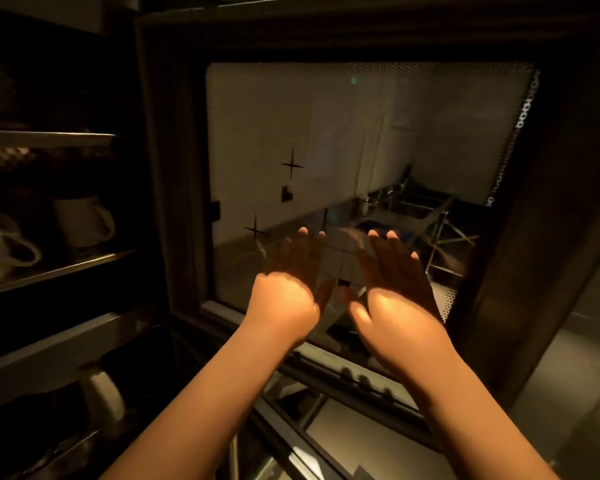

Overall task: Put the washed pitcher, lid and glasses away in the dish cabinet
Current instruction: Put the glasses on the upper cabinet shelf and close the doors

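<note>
Both forearms reach out from the bottom of the view, and neither hand carries anything. The left hand point(291, 271) and the right hand point(392, 271) are raised side by side with a narrow gap between them, fingers point(400, 251) straight and lightly spread, palms turned toward the glass door point(361, 133) of the dish cabinet. To my eye they are laid flat against the pane, or just short of it, in order to push or slide the door along, since open palms suit a broad smooth panel better than a pinch would; whether they actually touch it I cannot tell. The door has a dark frame with a perforated metal border, and its glass mirrors the room behind: a steel counter with sink basins point(413, 206) and a pale wall. That reflection hides whatever stands behind the pane. To the left the cabinet is open and very dim. On its middle shelf point(56, 271) stand two pale handled vessels, one mug point(84, 221) upright toward the back, another point(4, 244) nearer the edge; a further pale handled piece point(101, 396) sits on the shelf below. The upper shelves hold only dark shapes I cannot name. No pitcher, lid or glasses can be picked out anywhere, so either they are already stowed out of sight or not yet brought over.
</note>
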Available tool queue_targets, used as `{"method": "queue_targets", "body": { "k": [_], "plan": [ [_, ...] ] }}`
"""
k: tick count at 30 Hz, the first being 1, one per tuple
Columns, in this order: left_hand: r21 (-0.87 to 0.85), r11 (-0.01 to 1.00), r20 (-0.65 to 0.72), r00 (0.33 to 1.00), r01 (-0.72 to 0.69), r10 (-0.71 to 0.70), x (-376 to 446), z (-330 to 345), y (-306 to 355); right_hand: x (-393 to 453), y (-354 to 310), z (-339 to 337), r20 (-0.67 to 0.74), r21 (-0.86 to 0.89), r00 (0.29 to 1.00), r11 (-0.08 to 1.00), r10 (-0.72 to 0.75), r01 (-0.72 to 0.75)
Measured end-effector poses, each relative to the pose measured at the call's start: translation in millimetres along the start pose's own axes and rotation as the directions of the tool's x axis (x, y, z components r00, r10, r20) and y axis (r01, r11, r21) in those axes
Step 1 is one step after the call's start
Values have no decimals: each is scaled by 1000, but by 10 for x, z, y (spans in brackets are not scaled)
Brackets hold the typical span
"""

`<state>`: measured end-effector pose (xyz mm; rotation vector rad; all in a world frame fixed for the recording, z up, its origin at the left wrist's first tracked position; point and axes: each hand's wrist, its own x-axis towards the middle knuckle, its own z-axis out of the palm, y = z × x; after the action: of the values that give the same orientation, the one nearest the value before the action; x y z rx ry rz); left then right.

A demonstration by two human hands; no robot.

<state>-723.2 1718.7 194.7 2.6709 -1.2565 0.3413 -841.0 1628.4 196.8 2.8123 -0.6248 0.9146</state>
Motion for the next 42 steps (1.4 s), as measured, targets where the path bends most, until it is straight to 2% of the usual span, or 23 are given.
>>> {"method": "queue_targets", "body": {
  "k": [3,9,13,16,19,25,29,34,38,42],
  "plan": [
    [-79,995,36,997,-58,61,112,61,140,-152,-19,-181,133,82,986,990,101,-112],
    [-85,992,34,995,-93,96,190,49,416,-413,77,-431,-29,-32,993,993,117,-117],
    [-108,963,-27,969,-246,245,20,-88,638,-489,208,-516,-53,-67,989,988,137,-140],
    [-151,934,-26,946,-324,324,-94,-118,781,-541,307,-559,-70,-21,988,990,135,-136],
    [-125,951,27,957,-283,289,-169,-122,937,-603,373,-544,-103,70,989,993,105,-98],
    [-14,926,50,925,-377,378,-337,-173,1089,-688,474,-441,-131,171,990,985,57,-34],
    [-9,935,89,932,-353,353,-399,-113,1204,-725,544,-431,-189,201,981,980,45,-6],
    [-88,939,30,942,-332,336,-420,31,1302,-846,654,-381,-262,230,963,973,63,-2],
    [-45,923,-1,924,-381,382,-411,127,1395,-976,746,-349,-296,232,953,973,69,2],
    [-65,928,-4,930,-366,366,-471,129,1486,-1050,839,-309,-257,314,963,949,77,8]
  ]
}}
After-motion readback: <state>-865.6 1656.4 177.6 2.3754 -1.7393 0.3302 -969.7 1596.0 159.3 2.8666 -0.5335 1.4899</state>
